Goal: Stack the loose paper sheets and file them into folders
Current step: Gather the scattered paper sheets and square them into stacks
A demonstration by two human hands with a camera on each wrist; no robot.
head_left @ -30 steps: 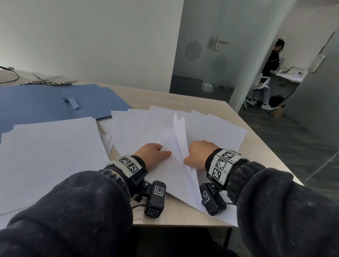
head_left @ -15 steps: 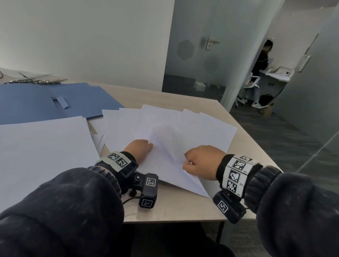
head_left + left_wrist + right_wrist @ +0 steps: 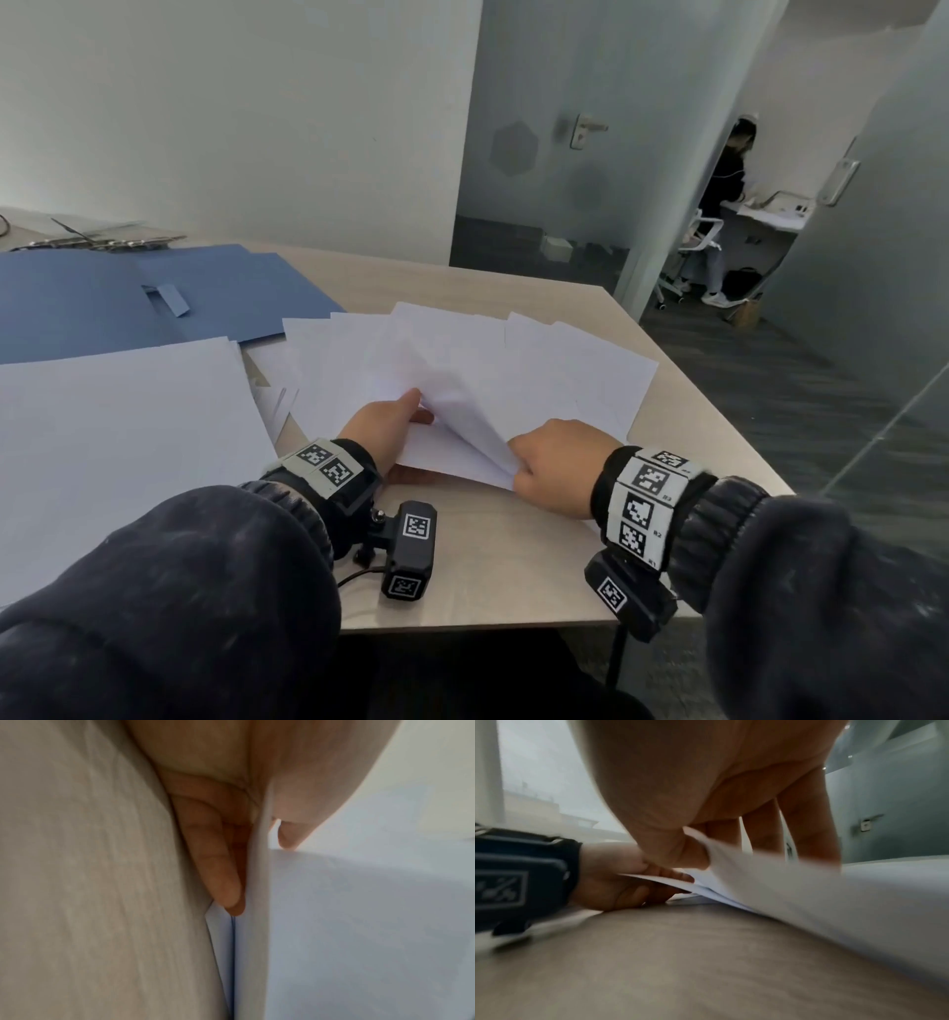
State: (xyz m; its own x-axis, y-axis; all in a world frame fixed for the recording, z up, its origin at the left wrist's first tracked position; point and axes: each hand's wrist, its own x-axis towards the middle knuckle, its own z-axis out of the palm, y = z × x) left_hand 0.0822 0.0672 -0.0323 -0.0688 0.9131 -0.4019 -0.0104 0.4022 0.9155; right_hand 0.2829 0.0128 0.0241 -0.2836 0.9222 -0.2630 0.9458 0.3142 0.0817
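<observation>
- The table (image 3: 513, 565) had a pale, matte wood-grain top with a straight front edge.
- A fan of thin white paper sheets (image 3: 565, 370) lay spread across the right half of the table, their rectangular corners offset from one another.
- The left hand (image 3: 382, 429) gripped the near-left edge of a few gathered sheets (image 3: 452, 452); the left wrist view showed the fingers (image 3: 221, 878) beneath the paper edge and the thumb (image 3: 290, 835) on top.
- The right hand (image 3: 557, 470) pinched the near-right corner of the same sheets, thumb (image 3: 680, 852) on one face and the fingers behind; the corner curled upward in a soft bend.
- The two hands stood close together, one at each near corner of the lifted sheets, not touching each other.
- A larger, squared stack of white paper (image 3: 118, 426) lay flat to the left, just beside the fan.
- Flat blue card folders (image 3: 102, 303) with a matte finish lay at the far left; a small rectangular tab (image 3: 172, 300) stood out from one.
- Slim metal fasteners (image 3: 102, 241) lay behind the folders; detail was too small to tell.
</observation>
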